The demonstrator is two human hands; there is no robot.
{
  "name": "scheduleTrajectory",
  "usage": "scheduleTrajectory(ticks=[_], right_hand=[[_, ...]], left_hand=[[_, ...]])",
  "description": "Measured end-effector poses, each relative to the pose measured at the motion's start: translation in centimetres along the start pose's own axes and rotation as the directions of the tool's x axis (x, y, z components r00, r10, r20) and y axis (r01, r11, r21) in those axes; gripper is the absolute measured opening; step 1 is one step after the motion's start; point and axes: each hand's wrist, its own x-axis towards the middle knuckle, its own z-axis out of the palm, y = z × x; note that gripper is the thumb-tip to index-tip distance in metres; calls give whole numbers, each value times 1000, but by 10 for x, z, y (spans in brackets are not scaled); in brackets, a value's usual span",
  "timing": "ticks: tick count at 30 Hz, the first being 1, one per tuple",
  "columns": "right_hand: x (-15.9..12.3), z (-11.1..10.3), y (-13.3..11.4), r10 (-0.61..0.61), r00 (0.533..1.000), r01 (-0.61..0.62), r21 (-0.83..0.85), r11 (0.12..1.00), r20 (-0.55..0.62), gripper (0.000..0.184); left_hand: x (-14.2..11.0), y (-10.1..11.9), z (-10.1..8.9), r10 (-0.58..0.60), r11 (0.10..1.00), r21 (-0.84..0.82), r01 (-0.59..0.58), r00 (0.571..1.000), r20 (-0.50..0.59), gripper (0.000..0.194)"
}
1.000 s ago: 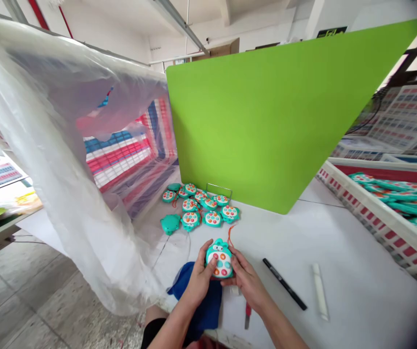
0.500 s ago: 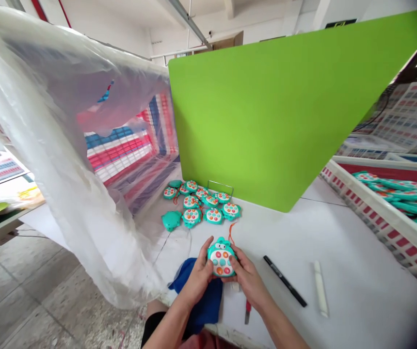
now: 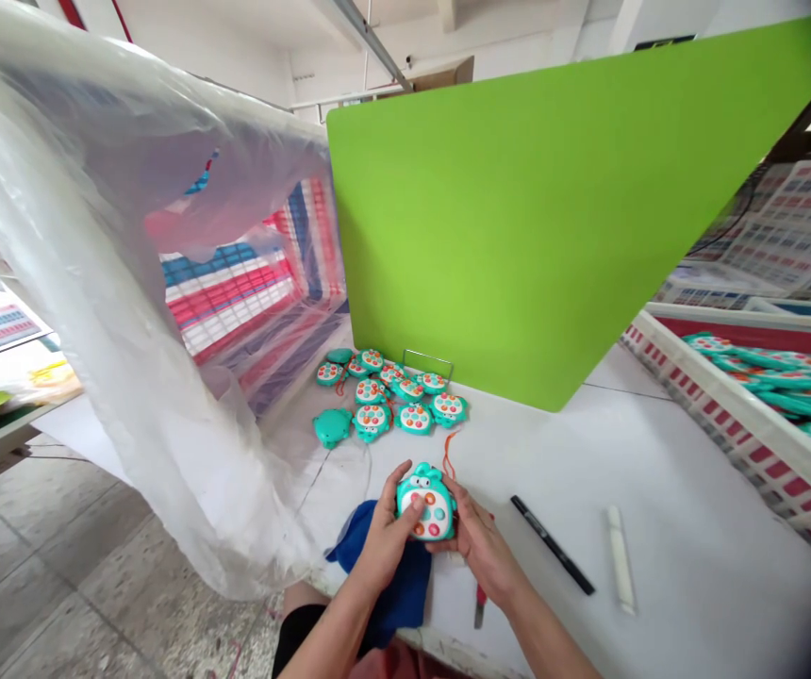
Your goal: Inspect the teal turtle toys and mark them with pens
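Teal plastic toy [image 3: 426, 502], round coloured buttons [image 3: 437, 510], clasped in grip of left hand [image 3: 388, 538], right hand [image 3: 483, 552].

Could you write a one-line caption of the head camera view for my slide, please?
The left hand and right hand hold a teal toy with colored buttons.

Around the held button toy [image 3: 426, 505] on the worktable [image 3: 660, 490], a cluster of like toys [image 3: 384, 391] sits at 12 o'clock before an upright panel [image 3: 519, 236], a marker [image 3: 553, 544] lies at 3 o'clock, a cloth [image 3: 377, 575] at 7, a plastic sheet [image 3: 94, 283] hangs at 10, and a crate of toys [image 3: 745, 396] stands at 2.
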Motion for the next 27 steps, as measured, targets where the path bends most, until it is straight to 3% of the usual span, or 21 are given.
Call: scheduleTrajectory(ticks=[3,7,11,16,24,27], right_hand=[[-2,3,0,-11,1000,11,14,1000,5,57],[-3,5,2,7,999,-7,-14,1000,39,62],[-3,9,3,-72,997,73,-188,979,12,67],[-1,17,-1,-153,984,113,-345,932,-90,58],[-6,-2,-5,1,989,4,-39,999,146,64],[-6,-6,-7,24,979,-35,50,998,202,61]], left_hand=[[2,-2,-1,-15,1000,18,16,998,-57,48],[3,-1,1,-27,999,23,29,996,-82,45],[1,0,8,19,994,108,-6,992,-123,41],[1,-3,14,97,970,238,-52,979,-181,39],[-1,3,11,-26,999,41,33,988,-154,44],[0,3,11,1,999,47,7,987,-159,44]])
